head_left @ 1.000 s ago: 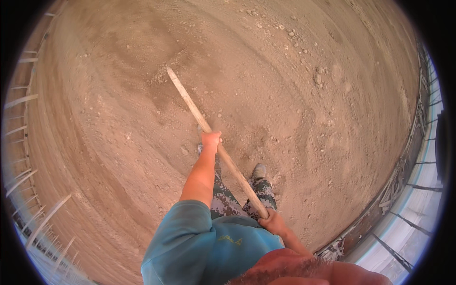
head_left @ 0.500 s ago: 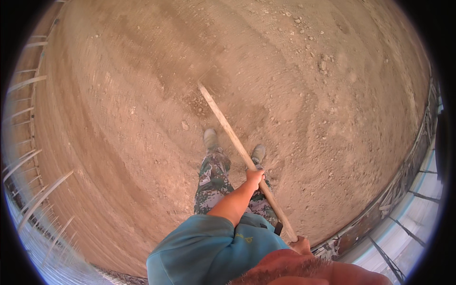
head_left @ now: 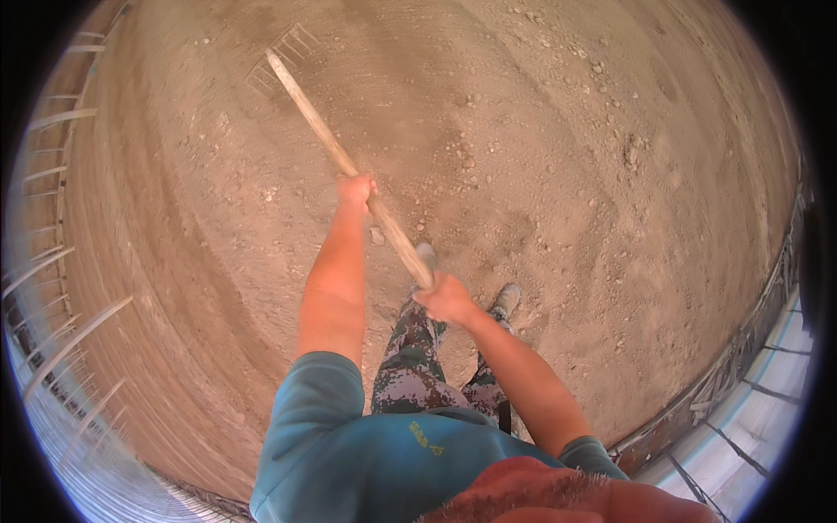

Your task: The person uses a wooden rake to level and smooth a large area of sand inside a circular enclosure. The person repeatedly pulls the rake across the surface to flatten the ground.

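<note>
A rake [head_left: 308,110] with a long pale wooden handle slants across the soil, its far end up and to the left. Its toothed head [head_left: 301,39] looks thin and faint against the brown ground. My left hand [head_left: 356,188] is wrapped round the middle of the handle, with that arm stretched forward. Closer to my body, my right hand [head_left: 446,299] grips the near end of the handle. Below the handle are my legs in camouflage trousers [head_left: 408,366], and my shoes [head_left: 509,296] stand on the soil.
Loose, dry soil [head_left: 540,200] with scattered clods and small stones [head_left: 632,152] spreads all round. Curved pale hoops [head_left: 78,344] and clear sheeting line the left edge. Along the lower right runs a low border [head_left: 671,427] with whitish sheeting [head_left: 750,418] and dark straps.
Both my hands have moved forward and to the left with the rake. Its head, blurred before, now lies farther from my feet. My right hand has come from beside my hip to before my legs.
</note>
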Motion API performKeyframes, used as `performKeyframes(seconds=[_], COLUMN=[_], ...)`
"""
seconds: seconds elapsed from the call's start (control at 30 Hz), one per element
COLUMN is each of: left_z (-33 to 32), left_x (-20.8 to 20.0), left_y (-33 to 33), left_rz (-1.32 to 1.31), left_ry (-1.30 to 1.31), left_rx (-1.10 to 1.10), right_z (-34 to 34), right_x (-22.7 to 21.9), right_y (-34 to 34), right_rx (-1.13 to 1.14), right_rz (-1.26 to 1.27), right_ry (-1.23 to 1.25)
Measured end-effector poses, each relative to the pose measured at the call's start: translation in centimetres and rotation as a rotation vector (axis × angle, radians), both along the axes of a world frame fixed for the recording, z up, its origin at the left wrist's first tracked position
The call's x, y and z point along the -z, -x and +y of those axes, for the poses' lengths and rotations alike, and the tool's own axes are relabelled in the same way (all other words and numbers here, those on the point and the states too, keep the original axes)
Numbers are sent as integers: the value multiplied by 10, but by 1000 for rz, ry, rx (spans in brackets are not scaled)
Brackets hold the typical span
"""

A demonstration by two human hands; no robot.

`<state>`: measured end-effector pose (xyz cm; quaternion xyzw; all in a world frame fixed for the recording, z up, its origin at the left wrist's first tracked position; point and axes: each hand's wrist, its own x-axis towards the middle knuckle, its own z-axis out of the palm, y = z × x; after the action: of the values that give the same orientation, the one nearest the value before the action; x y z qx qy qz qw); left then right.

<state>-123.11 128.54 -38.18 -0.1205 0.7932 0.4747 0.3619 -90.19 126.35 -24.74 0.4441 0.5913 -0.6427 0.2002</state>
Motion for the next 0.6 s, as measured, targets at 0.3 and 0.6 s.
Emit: performKeyframes(seconds=[0.3,0.6], left_z=[-42,-61], left_x=[32,49], left_y=[123,-56], left_rz=[215,35], left_ry=[110,356], left_rx=[113,351], right_z=[15,-83], right_x=[10,2], right_y=[253,5], right_rx=[-16,-20], right_rz=[-2,-229], right_ry=[151,-47])
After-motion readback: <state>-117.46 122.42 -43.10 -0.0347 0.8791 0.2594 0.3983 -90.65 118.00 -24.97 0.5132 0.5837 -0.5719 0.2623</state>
